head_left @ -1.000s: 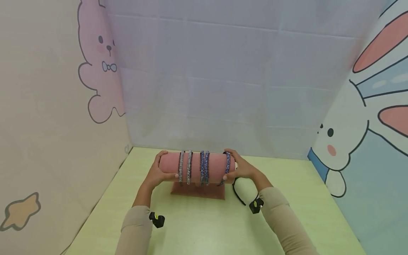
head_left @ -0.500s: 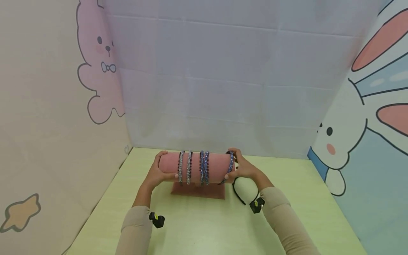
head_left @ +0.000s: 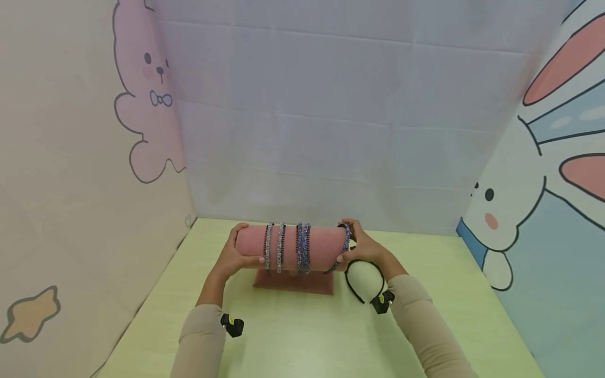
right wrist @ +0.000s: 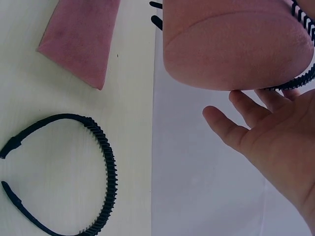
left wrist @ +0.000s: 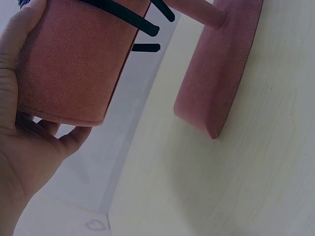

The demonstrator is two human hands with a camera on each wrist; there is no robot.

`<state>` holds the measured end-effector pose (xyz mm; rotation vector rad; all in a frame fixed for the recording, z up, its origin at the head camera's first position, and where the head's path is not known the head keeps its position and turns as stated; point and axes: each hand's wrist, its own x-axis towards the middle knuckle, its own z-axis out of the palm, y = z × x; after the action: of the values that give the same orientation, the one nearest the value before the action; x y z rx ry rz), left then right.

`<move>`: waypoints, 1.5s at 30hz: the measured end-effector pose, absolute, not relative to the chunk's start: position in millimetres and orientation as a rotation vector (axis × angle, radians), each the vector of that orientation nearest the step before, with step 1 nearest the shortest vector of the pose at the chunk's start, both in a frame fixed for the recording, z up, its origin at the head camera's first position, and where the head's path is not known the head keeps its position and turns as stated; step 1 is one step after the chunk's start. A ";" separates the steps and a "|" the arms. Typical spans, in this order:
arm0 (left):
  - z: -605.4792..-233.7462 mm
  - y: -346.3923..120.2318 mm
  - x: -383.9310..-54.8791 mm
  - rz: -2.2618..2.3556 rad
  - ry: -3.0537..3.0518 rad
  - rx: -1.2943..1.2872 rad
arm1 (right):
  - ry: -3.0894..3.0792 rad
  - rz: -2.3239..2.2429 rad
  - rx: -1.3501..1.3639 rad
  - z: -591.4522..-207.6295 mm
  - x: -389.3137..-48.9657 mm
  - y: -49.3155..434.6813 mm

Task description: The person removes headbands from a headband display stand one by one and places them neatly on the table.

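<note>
1. The left hand grips the left end of a pink roll, which stands above its base on the worktop.
2. Two silver headbands circle the roll, left of its middle.
3. Two blue headbands sit side by side, near the middle.
4. At the right end, the right hand holds a tilted blue headband.
5. A black headband lies right of the base.

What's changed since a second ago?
The right hand and the blue glittery headband it pinches have shifted right, toward the end of the pink velvety cylinder; the band slants more. Nothing newly grasped or released. Unchanged: the left hand gripping the other end, two silver glittery headbands, two blue ones, and the black toothed headband on the pale-green table.
</note>
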<state>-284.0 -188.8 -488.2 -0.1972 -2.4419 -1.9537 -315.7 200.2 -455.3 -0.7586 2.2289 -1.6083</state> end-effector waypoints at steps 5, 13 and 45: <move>-479.1 -185.6 -279.1 -1.992 -2.430 -0.225 | 2.224 -1.618 -0.737 -456.7 -313.5 204.5; -461.0 -180.6 -265.3 -1.949 -2.458 -0.232 | 2.168 -1.692 -0.682 -462.8 -310.7 212.4; -468.9 -185.1 -270.9 -2.000 -2.425 -0.225 | 2.300 -1.907 -0.529 -473.8 -277.9 227.8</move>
<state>-270.9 -185.1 -468.9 -0.2249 -2.4251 -1.9997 -277.9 227.8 -473.8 -0.5289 2.3001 -1.9067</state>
